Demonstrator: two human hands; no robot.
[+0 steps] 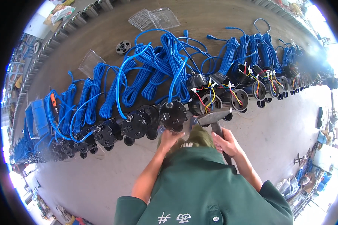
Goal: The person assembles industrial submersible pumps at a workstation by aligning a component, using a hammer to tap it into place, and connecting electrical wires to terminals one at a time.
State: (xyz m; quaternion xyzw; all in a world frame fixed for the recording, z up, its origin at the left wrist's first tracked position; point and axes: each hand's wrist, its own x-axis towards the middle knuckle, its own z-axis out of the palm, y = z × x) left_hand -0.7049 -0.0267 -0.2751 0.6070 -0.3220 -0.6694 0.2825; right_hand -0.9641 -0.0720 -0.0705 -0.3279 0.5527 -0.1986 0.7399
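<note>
My right hand [227, 143] is closed around the handle of a hammer [215, 117], its steel head raised in front of the open housings. At the near edge of the bench, my left hand [169, 139] is against the underside of a capped black pump [172, 114], beside its short round outlet; some of its fingers are hidden. A thick blue cable [177, 80] rises from that pump's cap. Just right of it stands an uncapped pump housing [210, 103], with red, yellow and blue wires showing inside.
Capped pumps [134, 126] line the edge to the left, open housings [239, 99] to the right. Coiled blue cables [142, 80] lie behind them. Farther back are clear plastic trays [154, 18] and a round black part [123, 47]. An orange-handled tool [53, 100] and blue bin [37, 118] are left.
</note>
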